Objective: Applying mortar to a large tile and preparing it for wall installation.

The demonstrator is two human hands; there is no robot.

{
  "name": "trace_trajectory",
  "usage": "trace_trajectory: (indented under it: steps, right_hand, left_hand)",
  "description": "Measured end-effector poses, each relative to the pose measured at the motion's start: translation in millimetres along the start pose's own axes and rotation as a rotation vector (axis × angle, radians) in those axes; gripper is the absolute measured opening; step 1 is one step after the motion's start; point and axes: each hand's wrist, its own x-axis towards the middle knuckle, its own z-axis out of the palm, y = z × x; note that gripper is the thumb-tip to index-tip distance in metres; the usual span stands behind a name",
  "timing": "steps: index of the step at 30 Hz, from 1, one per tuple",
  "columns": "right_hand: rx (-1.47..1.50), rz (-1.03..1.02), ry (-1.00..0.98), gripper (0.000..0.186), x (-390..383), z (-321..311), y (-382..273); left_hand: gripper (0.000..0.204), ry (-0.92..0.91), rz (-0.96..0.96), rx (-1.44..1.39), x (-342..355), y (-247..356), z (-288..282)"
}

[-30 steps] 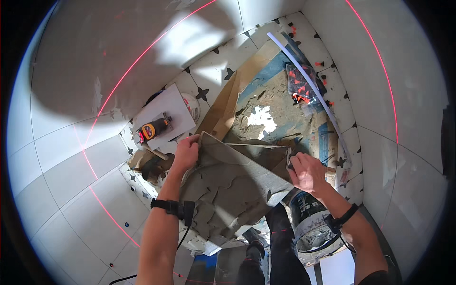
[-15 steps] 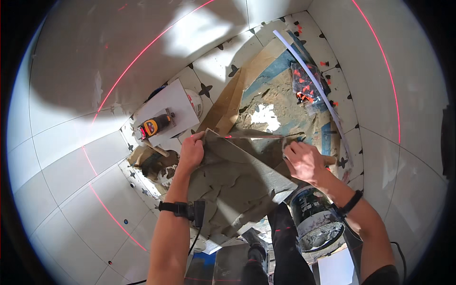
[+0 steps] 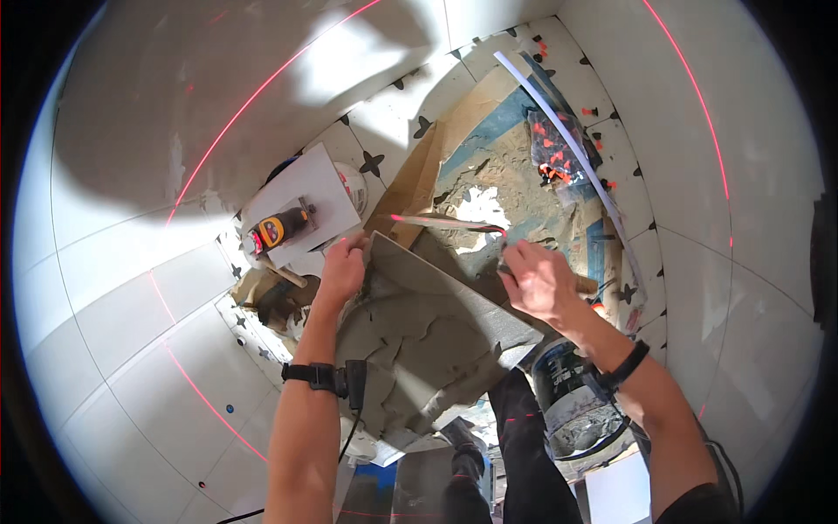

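Observation:
A large tile (image 3: 410,341), its upward face covered in grey mortar, lies tilted in front of me. My left hand (image 3: 343,269) is at its far left corner, fingers curled by the edge; their undersides are hidden. In my right hand (image 3: 539,281) is the handle of a trowel, fingers wrapped round it. The trowel's long thin blade (image 3: 445,224) shows nearly edge-on, raised just beyond the tile's far edge and pointing left. Smears and ridges mark the mortar, part of it in shadow.
A yellow-black laser level (image 3: 279,229) stands on a white board (image 3: 327,192) at left. Right of my legs is a mortar bucket (image 3: 580,419). Farther off are a white strip (image 3: 559,122), a bag of red clips (image 3: 554,153) and mortar-smeared floor (image 3: 489,175). Tiled walls enclose both sides.
The trowel has moved up and left, away from the tile's far edge, with my right hand. My left hand has shifted slightly left at the corner. The view has shifted a little.

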Motion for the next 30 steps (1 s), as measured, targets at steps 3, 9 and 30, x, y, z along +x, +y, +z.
trace_trajectory:
  steps: [3, 9, 30]
  right_hand:
    - [0.13, 0.171, 0.022, 0.024, -13, -7, -13]
    - [0.197, 0.262, -0.345, 0.033, 0, -61, -68]
    - [-0.098, 0.316, -0.904, 0.043, 165, 81, -234]
  left_hand:
    - [0.043, 0.321, 0.012, 0.027, -38, -12, 1]
    - [0.032, 0.615, 0.046, -0.008, -209, -23, 45]
    - [0.067, 0.001, -1.119, -0.465, -616, -124, 253]
